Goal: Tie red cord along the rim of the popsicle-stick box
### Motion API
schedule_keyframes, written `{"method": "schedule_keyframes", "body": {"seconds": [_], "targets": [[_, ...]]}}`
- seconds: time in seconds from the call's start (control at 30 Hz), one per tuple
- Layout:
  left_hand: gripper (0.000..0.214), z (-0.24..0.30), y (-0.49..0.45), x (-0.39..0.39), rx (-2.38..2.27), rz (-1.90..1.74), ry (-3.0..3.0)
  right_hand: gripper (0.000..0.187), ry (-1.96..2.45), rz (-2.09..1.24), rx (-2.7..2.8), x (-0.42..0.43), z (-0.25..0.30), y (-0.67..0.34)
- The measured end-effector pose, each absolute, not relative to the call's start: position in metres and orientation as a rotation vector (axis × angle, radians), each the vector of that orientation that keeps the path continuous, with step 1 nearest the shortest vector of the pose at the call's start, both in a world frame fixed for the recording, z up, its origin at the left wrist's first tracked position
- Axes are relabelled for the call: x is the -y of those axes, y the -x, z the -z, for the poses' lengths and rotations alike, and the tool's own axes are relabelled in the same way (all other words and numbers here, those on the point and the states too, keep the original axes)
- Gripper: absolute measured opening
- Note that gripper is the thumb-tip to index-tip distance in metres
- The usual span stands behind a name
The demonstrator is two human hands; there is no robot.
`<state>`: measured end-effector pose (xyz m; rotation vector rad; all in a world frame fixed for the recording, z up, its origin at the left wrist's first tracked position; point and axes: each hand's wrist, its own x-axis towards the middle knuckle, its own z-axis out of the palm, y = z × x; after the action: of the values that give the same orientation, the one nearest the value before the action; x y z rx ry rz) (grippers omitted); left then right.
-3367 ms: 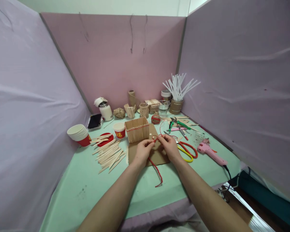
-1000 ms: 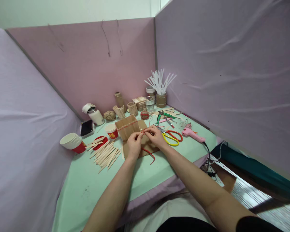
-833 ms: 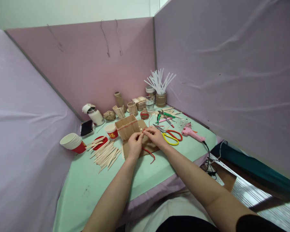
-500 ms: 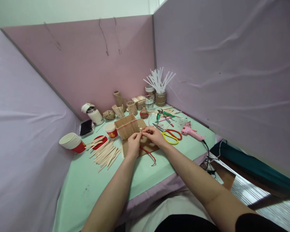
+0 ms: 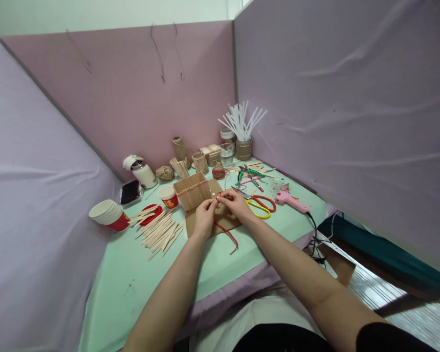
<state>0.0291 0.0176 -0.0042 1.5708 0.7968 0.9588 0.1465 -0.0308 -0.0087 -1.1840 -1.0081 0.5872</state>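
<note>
Together, hands (image 5: 205, 218) (image 5: 236, 204) pinch red cord (image 5: 228, 231) over cardboard (image 5: 225, 218), well inside table edge (image 5: 238, 275).

Red cord (image 5: 227, 231) and brown card (image 5: 190, 226) colour our mint-green worktop (image 5: 148, 291), where we see scissors (image 5: 255, 197) handled in red and yellow, green-handled pliers (image 5: 255, 173) and a pink glue gun (image 5: 292, 201). Sticks (image 5: 159, 232) are pale cream, straws (image 5: 239, 120) white; a red-banded white cup (image 5: 171, 202) bears yellow markings. The back wall (image 5: 121, 88) is pink, side walls (image 5: 333, 137) lilac.
</note>
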Motion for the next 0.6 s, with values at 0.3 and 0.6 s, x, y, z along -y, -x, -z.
{"method": "schedule_keyframes", "body": {"seconds": [0.3,0.6], "targets": [[0.023,0.002,-0.028,-0.011,-0.852,-0.789,-1.616,0.027,1.237,-0.489,0.596,0.025,0.016,-0.163],[0.029,0.004,-0.03,-0.018,-0.881,-0.903,-1.421,0.028,1.146,-0.842,0.697,0.031,0.009,-0.156]]}}
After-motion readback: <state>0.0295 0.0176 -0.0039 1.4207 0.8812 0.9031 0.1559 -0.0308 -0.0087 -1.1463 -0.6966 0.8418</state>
